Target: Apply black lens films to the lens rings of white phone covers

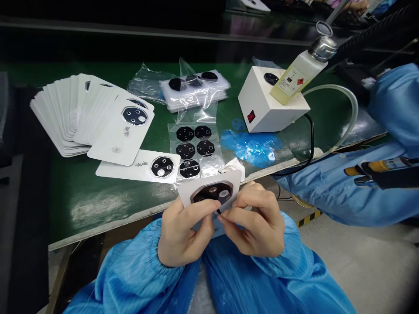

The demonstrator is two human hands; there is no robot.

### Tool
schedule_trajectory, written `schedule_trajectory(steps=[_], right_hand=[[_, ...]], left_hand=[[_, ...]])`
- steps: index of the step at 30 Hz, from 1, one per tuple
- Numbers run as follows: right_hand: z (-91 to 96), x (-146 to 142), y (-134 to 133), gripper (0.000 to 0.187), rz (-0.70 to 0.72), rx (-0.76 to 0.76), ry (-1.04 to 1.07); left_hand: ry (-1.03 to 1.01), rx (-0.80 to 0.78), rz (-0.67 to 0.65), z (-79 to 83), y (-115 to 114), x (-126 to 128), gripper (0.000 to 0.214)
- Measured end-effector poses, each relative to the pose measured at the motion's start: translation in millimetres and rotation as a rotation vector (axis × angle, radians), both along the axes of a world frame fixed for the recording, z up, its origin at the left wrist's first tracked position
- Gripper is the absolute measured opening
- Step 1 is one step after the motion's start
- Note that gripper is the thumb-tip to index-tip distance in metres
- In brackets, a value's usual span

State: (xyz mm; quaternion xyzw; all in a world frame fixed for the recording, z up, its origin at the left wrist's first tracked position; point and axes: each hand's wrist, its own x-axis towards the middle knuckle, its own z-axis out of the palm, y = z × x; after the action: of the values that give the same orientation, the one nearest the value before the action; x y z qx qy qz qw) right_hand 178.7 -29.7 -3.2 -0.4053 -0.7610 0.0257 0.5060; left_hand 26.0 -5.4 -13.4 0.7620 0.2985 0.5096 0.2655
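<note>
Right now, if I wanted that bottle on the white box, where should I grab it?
Probably around the bottle, below its shiny cap, from the near side: its tall body faces you uncovered, while a dark ribbed hose shows just right of the cap.

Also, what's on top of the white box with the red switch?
On the box: a translucent silver-capped bottle holding yellowish liquid, and a black roundish piece with pale markings. The bottle covers part of the top, so anything behind it is hidden.
</note>
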Motion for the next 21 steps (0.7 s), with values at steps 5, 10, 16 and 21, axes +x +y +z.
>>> schedule_trajectory(steps=[5, 10, 16, 21], right_hand=[[2.7, -0.1, 0.2, 0.015, -0.007, -0.017, 0.008], [6.7, 2.7, 1.5, 0.016, 0.003, -0.172, 0.092], [5.5, 3.9, 3.4, 0.012, 0.018, -0.355, 0.192], [7.1, 4.9, 6.6, 0.007, 0.062, -0.438, 0.254]], left_hand=[[-0.032, -0.048, 0.04, -5.2, -2.6, 2.0, 0.035], [0.025, -0.053, 0.073, -1.8, -0.4, 3.4, 0.026], [0.071, -0.066, 0.139, -2.3, 1.7, 7.7, 0.021], [0.061, -0.119, 0.137, -6.6, 4.3, 8.1, 0.02]])
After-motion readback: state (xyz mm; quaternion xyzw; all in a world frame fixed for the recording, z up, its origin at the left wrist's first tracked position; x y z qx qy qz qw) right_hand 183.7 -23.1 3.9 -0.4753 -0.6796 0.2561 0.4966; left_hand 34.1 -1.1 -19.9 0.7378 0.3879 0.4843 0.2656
